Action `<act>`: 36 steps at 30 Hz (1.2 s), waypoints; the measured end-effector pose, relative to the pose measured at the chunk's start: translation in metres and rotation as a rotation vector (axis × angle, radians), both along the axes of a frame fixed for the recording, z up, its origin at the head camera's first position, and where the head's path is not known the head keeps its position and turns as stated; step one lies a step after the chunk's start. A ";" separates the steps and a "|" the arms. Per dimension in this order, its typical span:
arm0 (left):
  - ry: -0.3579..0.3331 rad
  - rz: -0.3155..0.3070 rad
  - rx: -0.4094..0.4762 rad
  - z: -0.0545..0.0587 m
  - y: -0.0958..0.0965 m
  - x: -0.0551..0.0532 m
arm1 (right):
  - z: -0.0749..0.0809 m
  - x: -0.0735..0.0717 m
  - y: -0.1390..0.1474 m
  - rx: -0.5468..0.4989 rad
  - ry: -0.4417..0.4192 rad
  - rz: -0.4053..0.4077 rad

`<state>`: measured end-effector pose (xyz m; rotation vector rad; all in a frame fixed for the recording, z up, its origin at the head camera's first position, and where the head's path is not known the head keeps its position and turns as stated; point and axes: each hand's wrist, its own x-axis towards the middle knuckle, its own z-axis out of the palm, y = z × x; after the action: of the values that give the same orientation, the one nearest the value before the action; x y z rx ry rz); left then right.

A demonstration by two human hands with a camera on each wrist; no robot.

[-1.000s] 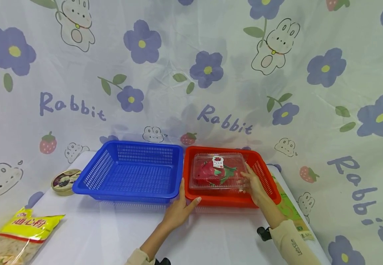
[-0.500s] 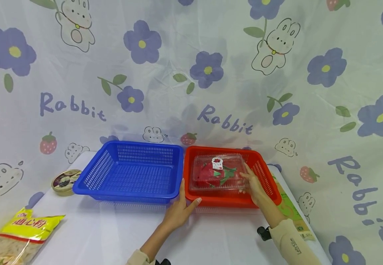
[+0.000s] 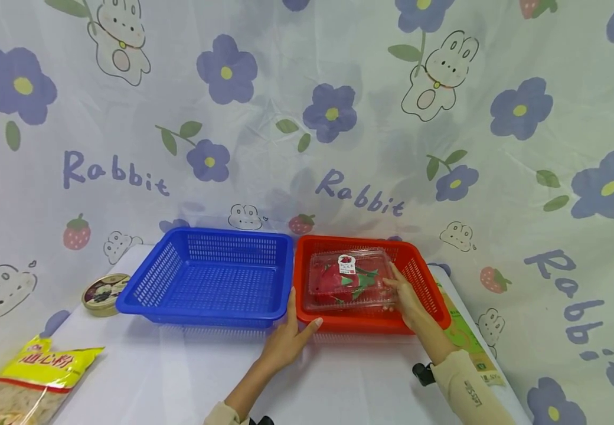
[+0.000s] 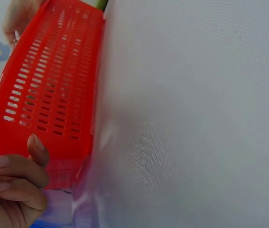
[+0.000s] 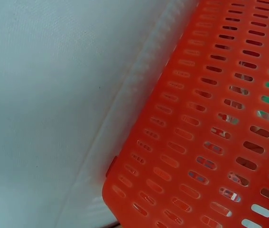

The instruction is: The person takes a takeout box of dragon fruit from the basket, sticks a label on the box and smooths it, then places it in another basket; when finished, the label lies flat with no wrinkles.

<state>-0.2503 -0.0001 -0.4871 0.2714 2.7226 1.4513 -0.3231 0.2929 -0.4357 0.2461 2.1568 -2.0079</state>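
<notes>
In the head view a clear plastic clamshell box (image 3: 317, 301) with a red dragon fruit (image 3: 330, 280) and a small lid label lies within the red basket (image 3: 357, 323). My right hand (image 3: 407, 298) pinches the box's right edge, with the thumb partly hidden. At the basket's front-left corner is my left hand (image 3: 284, 342), its index finger straight up along the gap between the baskets and its thumb stretched toward the red rim. The left wrist view shows its other fingers (image 4: 18, 178) loosely curled below that corner. The right wrist view shows only the basket's perforated side (image 5: 186, 137).
Left of the red basket stands a blue basket (image 3: 206, 316). A round gold tin (image 3: 104, 295) and a yellow-topped pasta bag (image 3: 38, 369) lie at the left. A green package (image 3: 463, 330) lies under my right arm. A patterned cloth (image 3: 264, 130) hangs behind.
The clamshell box has sunk slightly toward the front of the red basket, with my right hand still on its edge. My left hand keeps its place.
</notes>
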 end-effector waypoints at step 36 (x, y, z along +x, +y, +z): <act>-0.015 0.004 0.008 0.002 -0.001 -0.001 | -0.005 -0.001 -0.003 0.261 -0.034 0.064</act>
<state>-0.2508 -0.0009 -0.4851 0.2546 2.7077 1.4598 -0.3237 0.2897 -0.4407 0.2419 2.3707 -1.6742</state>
